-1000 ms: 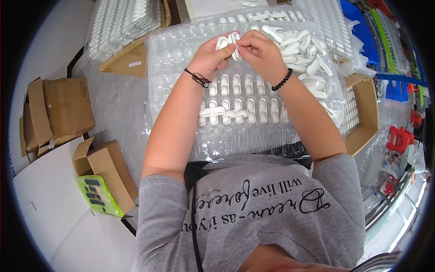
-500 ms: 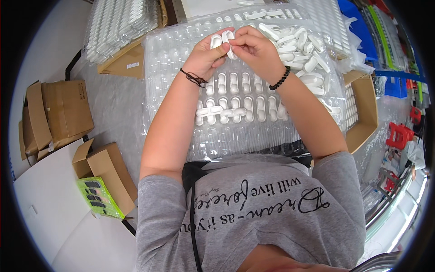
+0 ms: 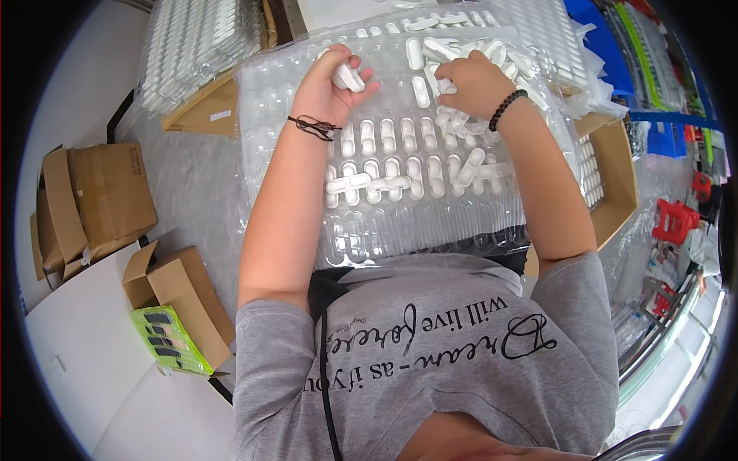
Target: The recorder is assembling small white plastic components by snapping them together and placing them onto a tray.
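My left hand (image 3: pixel 327 83) is closed around white oval plastic pieces (image 3: pixel 348 78), held above the far left of a clear plastic blister tray (image 3: pixel 269 146). How many it holds is partly hidden by the fingers. To the right, my right hand (image 3: pixel 478 86) has its fingertips around a white oval piece (image 3: pixel 443 86) at the near-left edge of a loose pile of such pieces (image 3: pixel 503 58). Rows of the same white pieces (image 3: pixel 387 134) fill slots in the tray between my forearms. A few others, such as one white piece (image 3: pixel 348 183), lie crosswise on top of the nearer row.
Stacked filled trays (image 3: pixel 204 50) stand at the far left on a cardboard box (image 3: pixel 204 104). More filled trays (image 3: pixel 542 38) rise at the far right, near an open carton (image 3: pixel 615 177). Cardboard boxes (image 3: pixel 115 196) and a green-edged pack (image 3: pixel 171 338) are on the left.
My hands have parted: the left drew back leftward with white pieces, and the right moved right to the pile. A white piece now lies slanted across the nearer row's right part.
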Available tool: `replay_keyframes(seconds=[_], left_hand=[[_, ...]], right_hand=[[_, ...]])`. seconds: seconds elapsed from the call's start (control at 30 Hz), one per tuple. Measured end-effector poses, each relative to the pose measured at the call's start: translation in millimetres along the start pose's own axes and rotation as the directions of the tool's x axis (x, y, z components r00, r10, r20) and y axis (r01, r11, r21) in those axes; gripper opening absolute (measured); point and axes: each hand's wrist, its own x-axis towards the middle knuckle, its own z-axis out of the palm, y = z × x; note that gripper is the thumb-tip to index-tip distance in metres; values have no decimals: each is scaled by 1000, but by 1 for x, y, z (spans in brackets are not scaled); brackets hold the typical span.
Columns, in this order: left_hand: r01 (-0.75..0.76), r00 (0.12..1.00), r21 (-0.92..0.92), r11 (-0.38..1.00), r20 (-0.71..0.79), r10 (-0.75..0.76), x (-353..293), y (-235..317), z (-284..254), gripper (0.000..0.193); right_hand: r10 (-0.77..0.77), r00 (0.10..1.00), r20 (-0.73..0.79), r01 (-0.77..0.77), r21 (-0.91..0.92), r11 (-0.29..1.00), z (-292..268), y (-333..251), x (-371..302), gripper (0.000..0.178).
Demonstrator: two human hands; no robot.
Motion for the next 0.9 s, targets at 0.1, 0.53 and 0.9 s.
replay_keyframes(seconds=[0.1, 0.53, 0.9], left_hand=[[39, 999, 127, 991, -2, -39, 0, 12, 3, 27], [153, 988, 405, 901, -71, -136, -73, 16, 31, 22], [57, 994, 181, 982, -106, -38, -94, 7, -13, 30]], right_hand=[[1, 1000, -15, -2, -65, 998, -3, -6, -3, 17], [-131, 905, -404, 357, 557, 750, -14, -50, -13, 8], [-141, 880, -454, 462, 748, 476, 3, -123, -41, 8]])
